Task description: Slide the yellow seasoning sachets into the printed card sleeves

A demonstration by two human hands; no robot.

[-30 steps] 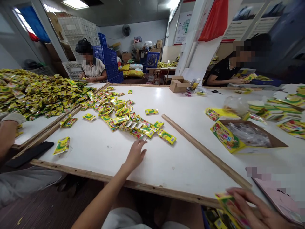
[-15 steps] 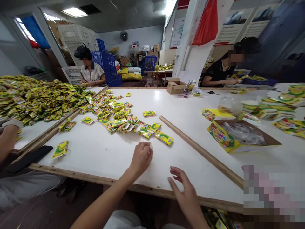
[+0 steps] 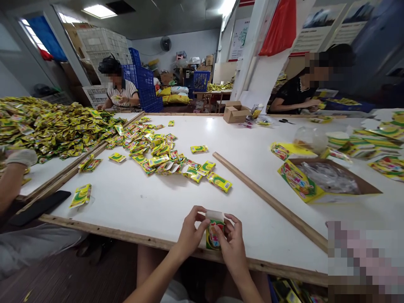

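Observation:
Near the table's front edge I hold a small yellow-and-green printed box (image 3: 211, 239) between both hands. Its white flap stands up at the far end. My left hand (image 3: 190, 230) pinches the box's left side near the flap. My right hand (image 3: 235, 243) grips the right side, its thumb lying across the printed front. Beyond my hands, several similar small boxes (image 3: 219, 182) lie in a loose spread on the white table (image 3: 148, 216), some with flaps open. A single box (image 3: 81, 195) lies apart at the left.
A wooden strip (image 3: 268, 200) runs diagonally across the table on my right, with a large open carton (image 3: 298, 185) of clear plastic beyond it. At left, another wooden divider (image 3: 67, 172) borders a big heap of packets (image 3: 59, 130). A gloved co-worker's hand (image 3: 21, 158) is there.
My left hand has come back toward me and right with the small box, and my right hand, open before, has closed on it. The co-worker across the table has raised a hand.

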